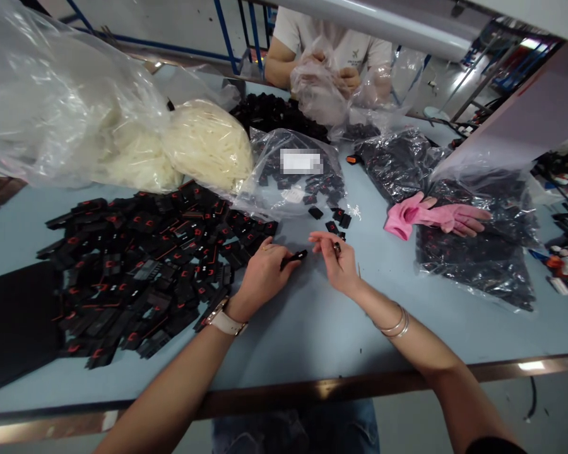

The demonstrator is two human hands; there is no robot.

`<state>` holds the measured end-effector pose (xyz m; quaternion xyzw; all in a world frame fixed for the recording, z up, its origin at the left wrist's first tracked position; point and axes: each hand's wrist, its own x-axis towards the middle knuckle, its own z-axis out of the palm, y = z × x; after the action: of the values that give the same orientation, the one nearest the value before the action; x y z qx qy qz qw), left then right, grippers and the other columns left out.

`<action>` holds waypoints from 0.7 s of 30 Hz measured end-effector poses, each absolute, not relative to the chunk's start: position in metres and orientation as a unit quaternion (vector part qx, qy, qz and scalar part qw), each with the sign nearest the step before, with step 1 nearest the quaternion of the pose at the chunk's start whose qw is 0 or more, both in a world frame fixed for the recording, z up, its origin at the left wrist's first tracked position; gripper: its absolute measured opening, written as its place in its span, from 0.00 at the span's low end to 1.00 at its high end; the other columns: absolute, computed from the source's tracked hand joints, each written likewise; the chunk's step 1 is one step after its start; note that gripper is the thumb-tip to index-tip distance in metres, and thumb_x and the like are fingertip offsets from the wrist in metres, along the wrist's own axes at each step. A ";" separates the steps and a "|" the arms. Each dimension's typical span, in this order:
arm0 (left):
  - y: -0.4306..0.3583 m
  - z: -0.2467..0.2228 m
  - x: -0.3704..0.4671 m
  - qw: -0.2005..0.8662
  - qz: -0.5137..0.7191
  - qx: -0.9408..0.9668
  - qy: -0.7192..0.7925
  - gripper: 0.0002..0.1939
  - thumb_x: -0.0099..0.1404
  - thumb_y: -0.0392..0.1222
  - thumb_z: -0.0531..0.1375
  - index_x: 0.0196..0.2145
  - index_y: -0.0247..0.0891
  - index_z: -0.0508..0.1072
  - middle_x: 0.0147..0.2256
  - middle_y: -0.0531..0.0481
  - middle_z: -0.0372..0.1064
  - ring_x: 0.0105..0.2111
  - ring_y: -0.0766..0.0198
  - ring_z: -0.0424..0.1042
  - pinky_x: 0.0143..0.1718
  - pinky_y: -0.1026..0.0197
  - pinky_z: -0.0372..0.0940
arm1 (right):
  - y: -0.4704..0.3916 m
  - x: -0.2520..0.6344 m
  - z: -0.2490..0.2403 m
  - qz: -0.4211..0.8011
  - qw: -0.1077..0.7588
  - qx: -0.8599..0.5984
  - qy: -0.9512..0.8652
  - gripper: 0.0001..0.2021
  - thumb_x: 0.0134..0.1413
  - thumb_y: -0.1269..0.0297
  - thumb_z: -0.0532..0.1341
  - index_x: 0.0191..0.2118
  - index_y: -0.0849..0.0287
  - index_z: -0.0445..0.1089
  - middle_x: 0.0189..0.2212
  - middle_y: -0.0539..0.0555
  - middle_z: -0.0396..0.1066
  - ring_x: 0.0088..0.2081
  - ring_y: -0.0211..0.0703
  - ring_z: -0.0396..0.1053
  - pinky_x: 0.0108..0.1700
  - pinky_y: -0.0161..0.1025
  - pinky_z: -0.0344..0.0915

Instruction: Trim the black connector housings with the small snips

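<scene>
My left hand (264, 272) pinches a black plastic connector housing (299, 256) between thumb and fingers, above the table. Just to its right, my right hand (339, 265) is closed with a small black part (337, 248) at its fingertips; its exact kind cannot be made out. The two hands are apart. Left of my left hand spreads a big pile of black connector housings (161, 252) with red-orange bits. Beyond my right hand lie several loose small black pieces (331, 227), beside the mouth of a clear bag (284, 195) holding more of them.
Bags of cream-coloured parts (208, 142) stand at the back left. Pink gloves (435, 215) rest on bags of dark parts (478, 271) at the right. A black tray (19, 321) sits at the left edge. Across the table (312, 340), a person (331, 57) handles a clear bag.
</scene>
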<state>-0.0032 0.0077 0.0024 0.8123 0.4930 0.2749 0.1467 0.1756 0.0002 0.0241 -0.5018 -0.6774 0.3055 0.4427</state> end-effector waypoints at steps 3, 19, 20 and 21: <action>0.007 0.003 -0.003 0.151 0.272 0.811 0.495 0.07 0.60 0.43 0.57 0.27 0.38 0.68 0.24 0.51 0.69 0.28 0.61 0.70 0.56 0.45 0.58 | 0.000 0.176 0.019 0.303 0.468 -0.497 -0.665 0.24 0.63 0.51 0.43 0.38 0.59 0.72 0.29 0.54 0.71 0.32 0.39 0.69 0.37 0.37 0.67; 0.007 0.004 -0.003 0.145 0.265 0.814 0.496 0.06 0.60 0.41 0.58 0.26 0.39 0.67 0.24 0.52 0.68 0.28 0.60 0.69 0.54 0.45 0.59 | -0.003 0.171 0.012 0.317 0.440 -0.531 -0.651 0.21 0.62 0.51 0.44 0.28 0.58 0.67 0.17 0.47 0.60 0.19 0.34 0.60 0.23 0.32 0.57; 0.007 0.004 -0.003 0.145 0.264 0.815 0.496 0.06 0.60 0.41 0.58 0.26 0.39 0.67 0.23 0.52 0.68 0.28 0.60 0.69 0.54 0.45 0.59 | -0.003 0.171 0.012 0.316 0.440 -0.528 -0.654 0.21 0.62 0.52 0.44 0.28 0.58 0.67 0.17 0.47 0.60 0.19 0.33 0.60 0.24 0.32 0.57; 0.007 0.005 -0.003 0.145 0.264 0.815 0.495 0.07 0.60 0.41 0.58 0.26 0.39 0.67 0.23 0.52 0.67 0.28 0.61 0.69 0.54 0.45 0.60 | -0.003 0.171 0.012 0.316 0.436 -0.528 -0.657 0.21 0.62 0.52 0.44 0.28 0.58 0.67 0.17 0.47 0.60 0.19 0.33 0.60 0.24 0.32 0.57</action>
<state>-0.0026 0.0072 0.0046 0.8153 0.4946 0.2638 0.1449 0.1711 -0.0032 0.0119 -0.5277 -0.6568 0.3157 0.4365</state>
